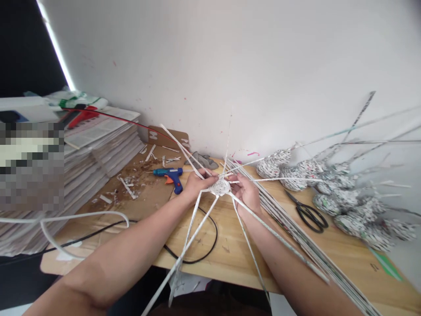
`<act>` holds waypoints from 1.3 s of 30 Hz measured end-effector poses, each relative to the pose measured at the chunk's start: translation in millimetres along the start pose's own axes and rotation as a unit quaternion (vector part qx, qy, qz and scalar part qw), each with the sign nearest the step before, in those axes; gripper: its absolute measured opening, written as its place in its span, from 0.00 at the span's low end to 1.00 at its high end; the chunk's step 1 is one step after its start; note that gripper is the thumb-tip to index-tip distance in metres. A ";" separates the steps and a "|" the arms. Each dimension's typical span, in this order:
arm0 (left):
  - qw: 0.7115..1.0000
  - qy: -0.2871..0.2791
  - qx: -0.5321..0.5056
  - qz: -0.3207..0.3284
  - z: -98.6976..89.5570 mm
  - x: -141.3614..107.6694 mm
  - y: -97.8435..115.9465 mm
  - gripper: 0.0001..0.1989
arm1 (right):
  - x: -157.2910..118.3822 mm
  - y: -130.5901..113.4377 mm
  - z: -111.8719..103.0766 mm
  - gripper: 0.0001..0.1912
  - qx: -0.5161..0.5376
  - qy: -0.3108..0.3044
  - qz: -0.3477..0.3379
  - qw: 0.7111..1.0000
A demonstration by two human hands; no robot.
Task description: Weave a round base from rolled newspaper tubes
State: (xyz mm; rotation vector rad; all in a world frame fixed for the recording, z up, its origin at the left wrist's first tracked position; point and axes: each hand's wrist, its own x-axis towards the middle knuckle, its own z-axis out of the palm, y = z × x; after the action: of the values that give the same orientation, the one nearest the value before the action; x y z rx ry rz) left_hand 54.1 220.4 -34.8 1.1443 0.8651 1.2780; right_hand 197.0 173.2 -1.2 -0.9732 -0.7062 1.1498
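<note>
Between my hands is a small round weave of rolled newspaper sticks [220, 187], its long spokes fanning out in all directions. My left hand [199, 181] grips the weave's left edge, thumb on top. My right hand [246, 191] pinches the right side, fingers around the base of a spoke. The fingers' undersides are hidden. Some spokes cross over my forearms and hang past the table's front edge. Just left of my left hand lies a blue hot glue gun [173, 175]. A bundle of paper sticks [289, 232] runs under my right forearm's outer side.
Black scissors [309, 213] lie right of the bundle. Several woven paper balls [296, 175] with sticks jutting out line the wall. Stacked newspapers [105, 153] stand at left, near paper scraps on cardboard [108, 184]. A black cable [215, 239] loops across the wooden table [237, 245].
</note>
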 end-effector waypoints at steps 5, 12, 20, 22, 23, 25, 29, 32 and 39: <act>1.000 0.009 0.018 0.019 1.1 -1.4 4.3 0.13 | -4.2 3.3 -1.7 0.15 -0.125 -0.064 -0.071 0.988; 0.999 0.009 0.033 0.015 0.9 -3.3 13.3 0.14 | -8.9 1.3 -7.0 0.15 -0.352 -0.084 -0.201 0.910; 0.991 -0.011 -0.108 -0.074 3.0 -3.2 10.6 0.21 | -5.1 1.7 -9.3 0.11 -0.370 -0.087 -0.216 0.899; 0.987 -0.005 -0.136 -0.090 2.8 -1.9 7.6 0.22 | -5.5 1.4 -10.0 0.10 -0.388 -0.091 -0.238 0.886; 0.985 -0.001 -0.143 -0.097 2.5 -1.1 6.2 0.22 | -6.1 1.1 -10.2 0.10 -0.398 -0.094 -0.252 0.877; 0.983 0.003 -0.150 -0.108 1.7 0.5 3.5 0.23 | -8.3 0.2 -10.0 0.09 -0.418 -0.100 -0.276 0.860; 0.982 0.006 -0.149 -0.118 0.0 2.7 1.7 0.21 | -11.8 -0.8 -7.8 0.08 -0.417 -0.107 -0.285 0.856; 0.988 0.025 -0.120 -0.097 -1.0 2.9 3.9 0.20 | -10.3 0.7 -6.0 0.12 -0.365 -0.069 -0.243 0.896; 0.999 0.032 -0.026 -0.023 1.8 -2.8 12.4 0.19 | 0.2 11.3 -8.0 0.20 -0.241 -0.090 0.014 0.966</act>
State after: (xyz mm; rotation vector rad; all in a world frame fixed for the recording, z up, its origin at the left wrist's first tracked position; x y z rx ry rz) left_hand 52.2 216.4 -22.8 1.0407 0.8950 1.2972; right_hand 199.2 172.5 -14.8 -1.2964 -1.1569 1.1234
